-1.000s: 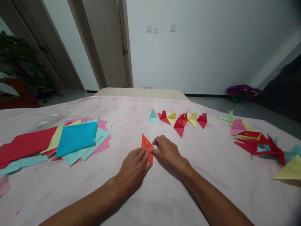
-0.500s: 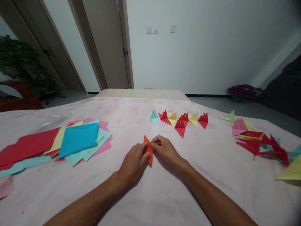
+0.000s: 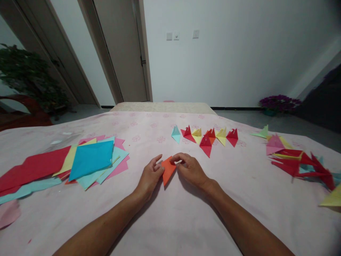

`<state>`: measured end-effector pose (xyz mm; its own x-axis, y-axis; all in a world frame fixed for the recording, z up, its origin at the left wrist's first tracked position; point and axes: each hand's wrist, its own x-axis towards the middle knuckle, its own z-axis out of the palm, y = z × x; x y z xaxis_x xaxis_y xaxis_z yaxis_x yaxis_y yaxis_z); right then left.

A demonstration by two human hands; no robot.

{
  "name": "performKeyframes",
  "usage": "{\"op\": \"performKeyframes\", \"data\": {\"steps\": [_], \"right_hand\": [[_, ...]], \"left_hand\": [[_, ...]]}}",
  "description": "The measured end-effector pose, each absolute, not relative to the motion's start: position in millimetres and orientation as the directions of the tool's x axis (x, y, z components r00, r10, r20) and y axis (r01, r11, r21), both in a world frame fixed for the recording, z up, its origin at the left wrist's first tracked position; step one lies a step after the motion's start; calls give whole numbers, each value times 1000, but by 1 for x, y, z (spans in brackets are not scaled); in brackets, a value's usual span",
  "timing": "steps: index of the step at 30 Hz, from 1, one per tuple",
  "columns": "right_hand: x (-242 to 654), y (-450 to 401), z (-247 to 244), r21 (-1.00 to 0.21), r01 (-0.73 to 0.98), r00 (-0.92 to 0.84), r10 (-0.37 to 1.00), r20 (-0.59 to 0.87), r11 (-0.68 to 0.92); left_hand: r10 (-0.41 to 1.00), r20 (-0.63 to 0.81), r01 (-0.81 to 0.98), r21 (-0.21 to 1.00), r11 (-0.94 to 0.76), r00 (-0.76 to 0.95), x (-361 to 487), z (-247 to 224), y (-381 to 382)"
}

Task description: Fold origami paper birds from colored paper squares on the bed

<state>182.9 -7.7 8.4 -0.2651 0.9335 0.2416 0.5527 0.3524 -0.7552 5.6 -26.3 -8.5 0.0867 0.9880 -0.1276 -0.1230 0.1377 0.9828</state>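
A folded piece of orange origami paper is between my two hands, low over the middle of the table, its pointed end toward me. My left hand pinches its left edge with thumb and fingers. At the upper right corner, the curled fingers of my right hand grip the same paper. Beyond my hands stand small folded paper cranes in red, yellow, orange and light blue, among them a red crane and a light blue crane.
Stacked paper sheets lie at left, a blue sheet on top and red sheets beside it. More folded paper pieces are heaped at right. A pink floral tablecloth covers the table. A wall and a door stand beyond.
The orange paper has gone from a narrow upright shape to a wider one with a broad face showing. My left fingers have lifted off its face to its left edge.
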Motion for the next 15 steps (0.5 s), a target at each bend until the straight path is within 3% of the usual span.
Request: {"op": "performKeyframes", "data": {"steps": [4,6,9,12,15], "right_hand": [[184,-9,5,-629,644,-384,895,227,436],[185,-10,4,-585,661,-433,875,215,471],[188,-8,3,-552,661,-478,852,212,508],[193,-5,2,-551,653,-504,841,195,519],[196,-5,5,-580,632,-521,836,173,514]], "left_hand": [[963,-100,75,994,84,251,-3,-7,-21],[953,-23,234,971,-51,301,-10,-6,-17],[941,114,483,834,-265,319,-21,-7,-10],[928,114,560,769,-309,354,-29,-9,-5],[931,85,542,793,-279,356,-32,-11,-1]]}}
